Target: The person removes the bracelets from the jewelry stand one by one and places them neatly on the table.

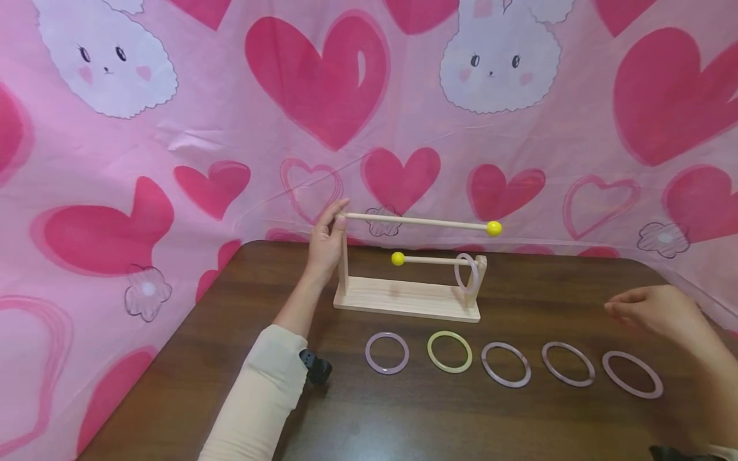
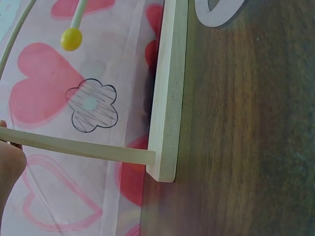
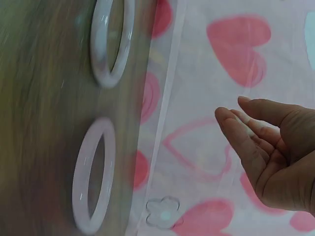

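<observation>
A wooden stand (image 1: pixel 403 299) has two posts, each with a horizontal rod tipped by a yellow ball. My left hand (image 1: pixel 327 246) grips the top of its taller left post (image 2: pixel 83 150), thumb on the near side. The upper rod (image 1: pixel 415 221) runs right from that hand and carries no ring. On the lower rod (image 1: pixel 432 260) hangs one pale pink bangle-like ring (image 1: pixel 457 274), close to the short right post. Over the right of the table, my right hand (image 1: pixel 663 314) is raised with fingers loosely bent and nothing in them, above the rightmost ring (image 3: pixel 81 187).
Several rings lie in a row on the dark wooden table (image 1: pixel 403 422) in front of the stand: a lilac ring (image 1: pixel 369 365), a yellow-green ring (image 1: pixel 432 358) and pinkish ones toward the right. A pink heart-patterned cloth (image 1: pixel 230 115) hangs behind the table.
</observation>
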### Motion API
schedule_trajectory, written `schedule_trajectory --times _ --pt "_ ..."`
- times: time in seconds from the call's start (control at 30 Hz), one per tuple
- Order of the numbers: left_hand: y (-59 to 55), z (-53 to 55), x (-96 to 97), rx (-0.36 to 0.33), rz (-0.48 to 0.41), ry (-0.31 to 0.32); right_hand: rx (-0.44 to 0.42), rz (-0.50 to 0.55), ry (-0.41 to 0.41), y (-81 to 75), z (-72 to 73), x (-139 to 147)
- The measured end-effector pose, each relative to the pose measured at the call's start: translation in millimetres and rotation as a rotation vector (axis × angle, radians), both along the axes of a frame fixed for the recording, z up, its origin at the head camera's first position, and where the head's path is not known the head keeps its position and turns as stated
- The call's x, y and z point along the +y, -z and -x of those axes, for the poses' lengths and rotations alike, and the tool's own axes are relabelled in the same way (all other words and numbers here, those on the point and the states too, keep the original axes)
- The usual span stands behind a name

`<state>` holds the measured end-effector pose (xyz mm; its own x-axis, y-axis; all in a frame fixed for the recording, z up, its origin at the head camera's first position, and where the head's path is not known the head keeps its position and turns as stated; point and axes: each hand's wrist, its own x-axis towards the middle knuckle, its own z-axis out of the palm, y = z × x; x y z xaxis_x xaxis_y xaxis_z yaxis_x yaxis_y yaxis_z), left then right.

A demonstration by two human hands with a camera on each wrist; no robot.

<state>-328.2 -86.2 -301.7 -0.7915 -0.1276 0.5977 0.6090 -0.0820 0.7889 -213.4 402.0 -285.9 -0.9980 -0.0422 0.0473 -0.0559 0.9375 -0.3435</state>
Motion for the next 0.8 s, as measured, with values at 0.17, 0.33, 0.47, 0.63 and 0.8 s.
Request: schedule_trajectory --times 0.17,0.33,0.47,0.63,0.8 --pt "-0.8 -0.4 0.1 0.002 0.004 -0.006 0.073 0.053 -0.017 -5.3 5.6 -26" --pt "-0.8 -0.7 0.1 0.005 0.008 -0.01 0.086 0.095 -0.037 -10.4 11.1 -47" --pt "-0.6 -1.2 0.4 0.0 0.003 -0.006 0.093 0.134 -0.04 -11.5 13.9 -62" --pt "-0.5 -1.4 0.3 0.001 -0.004 -0.015 0.114 0.177 -0.051 -9.5 18.9 -79" --pt "0.2 -0.8 0.5 0.004 0.002 -0.01 0.129 0.23 -0.072 -6.8 24.4 -93"
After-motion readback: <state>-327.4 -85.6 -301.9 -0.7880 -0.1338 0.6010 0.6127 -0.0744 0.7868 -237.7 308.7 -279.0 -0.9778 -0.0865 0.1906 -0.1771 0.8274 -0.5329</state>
